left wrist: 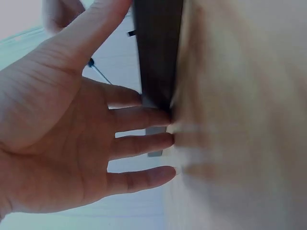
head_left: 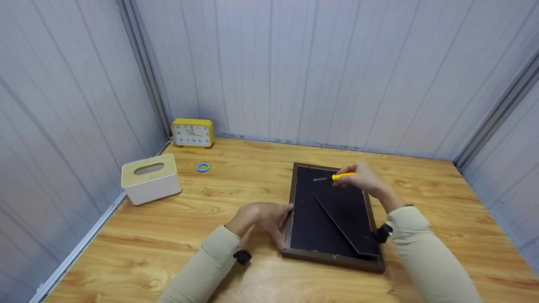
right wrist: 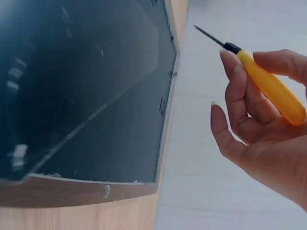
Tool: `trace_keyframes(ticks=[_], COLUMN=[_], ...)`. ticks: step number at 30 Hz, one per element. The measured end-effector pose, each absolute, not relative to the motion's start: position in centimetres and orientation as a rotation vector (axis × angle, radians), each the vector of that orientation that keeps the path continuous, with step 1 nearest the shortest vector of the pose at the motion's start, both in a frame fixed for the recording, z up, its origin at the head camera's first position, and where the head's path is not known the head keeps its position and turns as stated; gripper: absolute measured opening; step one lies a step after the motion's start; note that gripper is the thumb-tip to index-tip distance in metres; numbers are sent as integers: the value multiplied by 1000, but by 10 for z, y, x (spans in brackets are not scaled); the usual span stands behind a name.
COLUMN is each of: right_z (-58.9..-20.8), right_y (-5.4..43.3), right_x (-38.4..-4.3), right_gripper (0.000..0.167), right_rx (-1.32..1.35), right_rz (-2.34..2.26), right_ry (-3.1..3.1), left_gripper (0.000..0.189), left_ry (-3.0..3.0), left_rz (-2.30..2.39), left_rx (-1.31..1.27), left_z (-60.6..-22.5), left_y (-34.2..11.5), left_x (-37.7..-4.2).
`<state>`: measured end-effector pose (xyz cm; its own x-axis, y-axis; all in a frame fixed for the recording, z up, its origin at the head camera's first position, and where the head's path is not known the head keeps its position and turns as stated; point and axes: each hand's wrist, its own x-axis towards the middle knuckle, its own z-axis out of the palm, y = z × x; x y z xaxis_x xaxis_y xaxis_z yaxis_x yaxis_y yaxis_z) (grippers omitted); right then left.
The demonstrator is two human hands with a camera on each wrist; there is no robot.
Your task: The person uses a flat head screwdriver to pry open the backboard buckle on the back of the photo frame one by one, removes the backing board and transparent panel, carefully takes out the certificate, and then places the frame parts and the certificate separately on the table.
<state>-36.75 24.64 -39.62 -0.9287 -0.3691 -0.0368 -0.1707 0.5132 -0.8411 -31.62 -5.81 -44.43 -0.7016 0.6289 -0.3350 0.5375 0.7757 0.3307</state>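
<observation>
A picture frame (head_left: 332, 258) with a brown wooden rim lies back side up on the table, its black backing board (head_left: 305, 227) showing. A black stand flap (head_left: 358, 227) sits slanted across the board's right part. My left hand (head_left: 269, 215) steadies the frame's left side, and in the left wrist view its straight fingers (left wrist: 139, 146) reach along the rim. Above the far part of the board, my right hand (head_left: 363, 179) pinches a screwdriver (right wrist: 273, 91) with a yellow handle between thumb and fingers. The screwdriver's thin shaft points left, raised off the backing.
A white tissue box (head_left: 153, 191) with a wooden lid stands at the left. Behind it is a yellow alarm clock (head_left: 192, 133), and a small blue ring (head_left: 203, 167) lies nearby. Light panel walls (head_left: 269, 71) border the wooden table (head_left: 236, 172).
</observation>
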Motion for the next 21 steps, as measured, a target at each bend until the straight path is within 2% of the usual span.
trace_keyframes(ticks=[6, 14, 21], right_z=[-414, -449, -453], right_y=[232, 227, 233], right_x=[-405, -425, -434], right_gripper=[30, 31, 28], right_rx=[-429, -378, -472], right_rz=[-1494, -1376, -1219], right_ry=[2466, 2525, 2598], left_gripper=[105, 115, 126], left_ry=[2538, 2509, 2485], left_rz=[515, 498, 429], left_rx=[839, 790, 661], left_z=[-442, -453, -445], left_y=[-57, -46, -37], left_x=[-348, -372, -384])
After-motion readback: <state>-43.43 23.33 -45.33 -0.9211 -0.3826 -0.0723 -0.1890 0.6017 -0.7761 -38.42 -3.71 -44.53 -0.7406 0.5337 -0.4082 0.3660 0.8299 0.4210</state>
